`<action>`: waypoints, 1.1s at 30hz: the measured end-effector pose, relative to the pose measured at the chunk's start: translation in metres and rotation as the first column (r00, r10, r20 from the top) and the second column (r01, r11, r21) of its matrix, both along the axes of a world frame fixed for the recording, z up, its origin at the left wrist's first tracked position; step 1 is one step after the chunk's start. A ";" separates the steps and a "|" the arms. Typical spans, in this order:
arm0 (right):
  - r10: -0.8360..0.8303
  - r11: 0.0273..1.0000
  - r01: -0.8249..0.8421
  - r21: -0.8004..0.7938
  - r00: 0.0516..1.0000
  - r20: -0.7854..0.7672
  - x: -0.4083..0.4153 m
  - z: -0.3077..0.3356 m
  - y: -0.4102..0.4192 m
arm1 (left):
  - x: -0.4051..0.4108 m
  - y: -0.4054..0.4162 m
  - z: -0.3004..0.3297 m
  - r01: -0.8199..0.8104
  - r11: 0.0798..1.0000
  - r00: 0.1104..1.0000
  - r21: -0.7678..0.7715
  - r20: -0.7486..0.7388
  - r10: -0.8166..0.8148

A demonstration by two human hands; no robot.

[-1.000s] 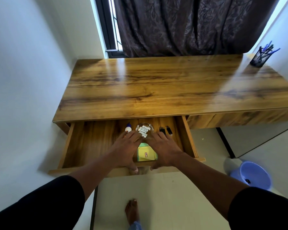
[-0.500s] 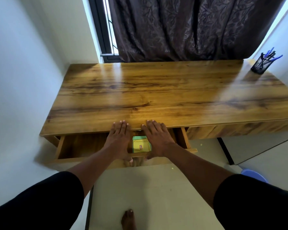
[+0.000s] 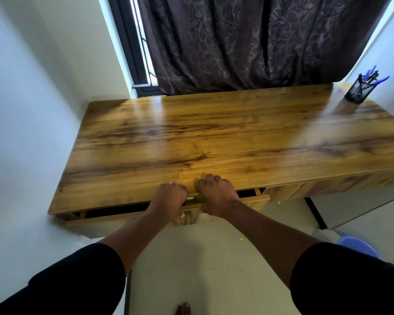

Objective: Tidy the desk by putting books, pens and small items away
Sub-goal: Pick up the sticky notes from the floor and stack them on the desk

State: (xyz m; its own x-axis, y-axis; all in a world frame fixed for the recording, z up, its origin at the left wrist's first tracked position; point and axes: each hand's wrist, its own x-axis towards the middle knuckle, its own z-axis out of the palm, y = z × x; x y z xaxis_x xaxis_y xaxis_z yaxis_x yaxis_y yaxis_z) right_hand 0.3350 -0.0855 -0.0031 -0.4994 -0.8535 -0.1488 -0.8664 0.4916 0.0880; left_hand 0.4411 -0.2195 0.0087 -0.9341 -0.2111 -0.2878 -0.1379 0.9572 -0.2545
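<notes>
The wooden desk [image 3: 214, 137] has its drawer [image 3: 114, 220] almost pushed in, with only a narrow dark gap under the desktop. My left hand [image 3: 168, 196] and my right hand [image 3: 216, 194] sit side by side on the middle of the drawer front. Their fingers curl over its top edge and the thumbs are on its face. Between them a thin yellow sliver [image 3: 195, 199] of the drawer's contents shows; everything else inside is hidden. A black mesh pen holder [image 3: 358, 89] with blue pens stands at the desk's far right corner.
A dark curtain [image 3: 248, 42] hangs behind the desk, beside a window frame [image 3: 132, 53]. White walls close in on the left and the far right. A blue bucket [image 3: 355, 244] stands on the floor at the right, near a white cabinet [image 3: 362, 205]. My bare foot [image 3: 183, 309] is below.
The drawer has slid from wide open to nearly closed. The glue, dish and other items inside have gone out of sight. Both hands moved forward with it, and their fingers went from flat to curled.
</notes>
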 end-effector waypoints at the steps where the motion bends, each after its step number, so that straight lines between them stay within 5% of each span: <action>1: 0.000 1.000 0.000 0.009 1.000 0.005 -0.001 0.002 -0.003 | -0.003 -0.001 0.001 0.008 1.000 1.000 0.003 0.015 -0.008; 11: -0.030 1.000 0.030 0.003 1.000 0.005 0.000 0.003 -0.017 | -0.028 0.005 0.006 0.161 0.977 0.986 -0.137 0.068 -0.153; 33: -0.095 0.995 0.096 -0.006 0.991 0.089 -0.007 0.009 -0.023 | -0.039 -0.012 0.011 0.290 0.957 0.955 0.028 0.060 -0.291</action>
State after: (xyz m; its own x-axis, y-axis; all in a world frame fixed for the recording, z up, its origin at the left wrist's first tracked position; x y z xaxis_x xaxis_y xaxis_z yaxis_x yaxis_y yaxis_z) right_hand 0.3279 -0.1084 0.0061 -0.5641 -0.8041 -0.1879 -0.8194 0.5731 0.0074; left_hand 0.4021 -0.2311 0.0200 -0.9343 0.0723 -0.3490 0.1622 0.9582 -0.2358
